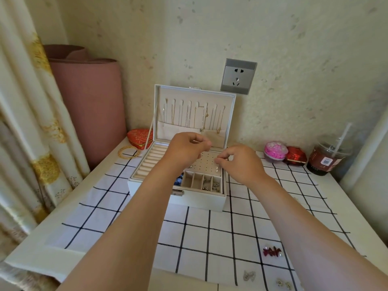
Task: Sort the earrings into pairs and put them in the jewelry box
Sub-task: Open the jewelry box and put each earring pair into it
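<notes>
A white jewelry box (197, 199) stands open in the middle of the table, its lid upright with necklaces hanging inside. Both my hands hover over its perforated earring panel (206, 162). My left hand (186, 149) has its fingers curled, thumb and forefinger pinched together; what they pinch is too small to see. My right hand (239, 162) pinches likewise just above the panel's right side. Small earrings lie in the box's front compartments (206, 183). On the cloth near me lie a red bow earring pair (271, 252), a silvery earring (249, 275) and flower earrings (283, 283).
A white cloth with black grid (220, 232) covers the table. Behind the box to the left sit a red heart-shaped box (139, 137) and gold bangles (128, 152). At the back right stand a pink ball container (275, 153), a red box (296, 156) and a drink cup (327, 157).
</notes>
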Action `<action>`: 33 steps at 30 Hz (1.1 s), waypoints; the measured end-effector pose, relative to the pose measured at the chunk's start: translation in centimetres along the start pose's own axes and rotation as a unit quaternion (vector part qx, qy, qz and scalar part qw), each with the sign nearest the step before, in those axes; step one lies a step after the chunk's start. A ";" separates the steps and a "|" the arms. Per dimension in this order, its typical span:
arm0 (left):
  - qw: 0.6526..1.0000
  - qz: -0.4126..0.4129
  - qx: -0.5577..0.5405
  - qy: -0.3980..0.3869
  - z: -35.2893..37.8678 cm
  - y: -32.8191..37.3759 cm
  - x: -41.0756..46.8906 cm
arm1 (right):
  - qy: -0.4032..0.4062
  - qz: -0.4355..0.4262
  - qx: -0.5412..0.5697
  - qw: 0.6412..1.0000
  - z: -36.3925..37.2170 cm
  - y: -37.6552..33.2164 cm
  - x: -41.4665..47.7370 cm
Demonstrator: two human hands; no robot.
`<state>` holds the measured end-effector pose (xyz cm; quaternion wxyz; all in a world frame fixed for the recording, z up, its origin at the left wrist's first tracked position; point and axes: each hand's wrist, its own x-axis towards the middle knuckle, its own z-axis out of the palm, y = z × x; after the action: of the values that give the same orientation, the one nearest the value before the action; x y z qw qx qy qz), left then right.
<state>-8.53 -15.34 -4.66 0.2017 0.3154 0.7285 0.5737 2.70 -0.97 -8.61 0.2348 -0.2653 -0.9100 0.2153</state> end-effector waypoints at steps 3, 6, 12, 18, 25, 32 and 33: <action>1.000 -0.004 0.006 -0.005 -0.2 -0.2 -0.2 | -0.036 0.010 0.022 0.999 -0.7 -0.3 0.3; 1.000 0.002 0.001 -0.006 0.0 -0.2 -0.4 | -0.014 0.032 0.142 0.989 -1.9 -1.6 0.4; 0.996 0.003 -0.083 0.031 1.1 0.7 -1.0 | -0.059 0.041 0.313 0.947 -4.2 -4.3 -0.2; 0.991 -0.007 -0.135 0.016 1.5 1.3 -1.5 | -0.014 0.091 0.406 0.909 -4.0 -4.0 -0.2; 0.991 -0.026 -0.131 -0.029 1.3 1.4 -1.6 | 0.021 0.098 0.413 0.905 -3.6 -3.5 0.0; 0.980 0.082 0.183 0.011 0.8 0.3 -1.1 | 0.022 0.027 0.180 0.983 -1.9 -1.8 0.1; 0.963 0.090 0.254 0.012 0.8 -0.1 -1.2 | -0.003 0.007 0.098 0.995 -1.7 -1.4 0.0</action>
<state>-7.16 -15.60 -5.07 0.0537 0.4131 0.8216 0.3892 3.10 -1.65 -6.52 0.2557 -0.2472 -0.8833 0.3055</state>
